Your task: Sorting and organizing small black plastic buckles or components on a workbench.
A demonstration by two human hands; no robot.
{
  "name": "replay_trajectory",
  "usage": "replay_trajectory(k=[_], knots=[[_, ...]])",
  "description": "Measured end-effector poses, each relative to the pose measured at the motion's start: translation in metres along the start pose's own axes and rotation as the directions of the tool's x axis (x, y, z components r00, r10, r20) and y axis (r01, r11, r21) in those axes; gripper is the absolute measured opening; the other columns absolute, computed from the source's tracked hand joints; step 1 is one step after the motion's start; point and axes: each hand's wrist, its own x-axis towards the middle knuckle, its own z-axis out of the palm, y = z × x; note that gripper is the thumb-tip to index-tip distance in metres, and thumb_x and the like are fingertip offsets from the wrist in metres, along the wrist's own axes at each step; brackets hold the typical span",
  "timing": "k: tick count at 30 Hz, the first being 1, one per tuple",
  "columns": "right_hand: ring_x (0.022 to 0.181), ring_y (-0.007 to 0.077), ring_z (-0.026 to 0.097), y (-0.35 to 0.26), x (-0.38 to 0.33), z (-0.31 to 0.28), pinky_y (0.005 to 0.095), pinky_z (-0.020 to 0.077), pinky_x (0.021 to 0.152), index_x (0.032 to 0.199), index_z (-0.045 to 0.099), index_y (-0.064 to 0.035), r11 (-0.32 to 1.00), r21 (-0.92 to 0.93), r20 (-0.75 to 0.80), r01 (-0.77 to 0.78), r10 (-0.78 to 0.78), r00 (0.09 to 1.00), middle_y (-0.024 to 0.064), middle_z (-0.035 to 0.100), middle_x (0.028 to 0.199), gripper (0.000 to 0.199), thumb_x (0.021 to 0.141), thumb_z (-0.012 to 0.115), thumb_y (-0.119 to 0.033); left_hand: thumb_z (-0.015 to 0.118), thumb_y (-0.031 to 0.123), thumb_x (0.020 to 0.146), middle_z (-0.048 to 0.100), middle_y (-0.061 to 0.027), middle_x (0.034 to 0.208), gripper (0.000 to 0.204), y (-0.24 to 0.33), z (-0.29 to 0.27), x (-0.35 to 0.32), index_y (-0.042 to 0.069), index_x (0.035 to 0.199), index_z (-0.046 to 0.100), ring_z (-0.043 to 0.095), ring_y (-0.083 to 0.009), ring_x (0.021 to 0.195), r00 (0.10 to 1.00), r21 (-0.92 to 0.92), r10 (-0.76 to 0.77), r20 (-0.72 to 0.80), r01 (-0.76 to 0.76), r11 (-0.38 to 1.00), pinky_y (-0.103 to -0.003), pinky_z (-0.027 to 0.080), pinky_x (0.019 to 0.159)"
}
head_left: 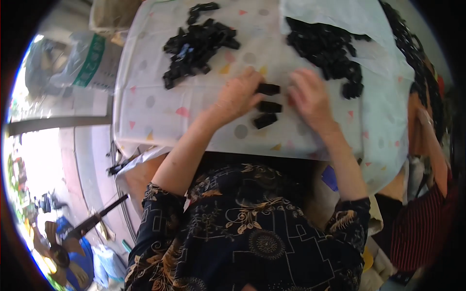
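Between the left hand [238, 96] and right hand [311, 99] lie three black pieces [270, 106]. One black heap [201, 46] is beyond the left, a second heap [323, 48] beyond the right; heaped pieces I cannot count.

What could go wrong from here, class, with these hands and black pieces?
1. The three loose black pieces lie near the left hand and right hand; a careless brush might scatter them.
2. The left pile and right pile both hold small black parts, so strays could get mixed.
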Motion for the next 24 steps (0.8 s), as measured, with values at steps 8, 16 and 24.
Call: replay_trajectory(k=[8, 16, 24], knots=[[0.092, 0.0361, 0.061, 0.07, -0.014, -0.021, 0.0416, 0.0525, 0.077, 0.119, 0.057, -0.0018, 0.91, -0.375, 0.076, -0.176, 0.219, 0.973, 0.0152, 0.054, 0.102, 0.032, 0.089, 0.068, -0.006, 0.062, 0.005, 0.085, 0.057, -0.0087, 0.103, 0.026, -0.026, -0.058, -0.04, 0.009, 0.111, 0.062, 0.063, -0.0327, 0.095, 0.917, 0.223, -0.109, -0.385, 0.207, 0.953, -0.044, 0.053, 0.076], [0.098, 0.0343, 0.063, 0.055, -0.026, -0.03, 0.0414, 0.0522, 0.081, 0.113, 0.061, -0.0027, 0.95, -0.072, 0.099, -0.304, 0.31, 0.945, 0.0123, 0.058, 0.112, 0.026, 0.087, 0.064, 0.0, 0.059, 0.001, 0.085, 0.056, -0.0071, 0.096, 0.014, -0.053, -0.079, -0.027, 0.008, 0.096, 0.063, 0.061, -0.0289, 0.095, 0.981, 0.52, -0.052, -0.184, 0.143, 0.842, -0.043, 0.053, 0.076], [0.09, 0.0356, 0.063, 0.049, -0.024, -0.032, 0.0408, 0.0522, 0.08, 0.117, 0.061, -0.0021, 0.981, -0.029, 0.091, -0.193, 0.195, 0.977, 0.0138, 0.062, 0.1, 0.03, 0.088, 0.068, -0.004, 0.07, 0.009, 0.085, 0.063, -0.0071, 0.093, 0.015, -0.026, -0.074, -0.026, 0.009, 0.098, 0.062, 0.066, -0.0291, 0.087, 0.986, 0.128, -0.148, -0.08, 0.157, 0.979, -0.041, 0.052, 0.073]])
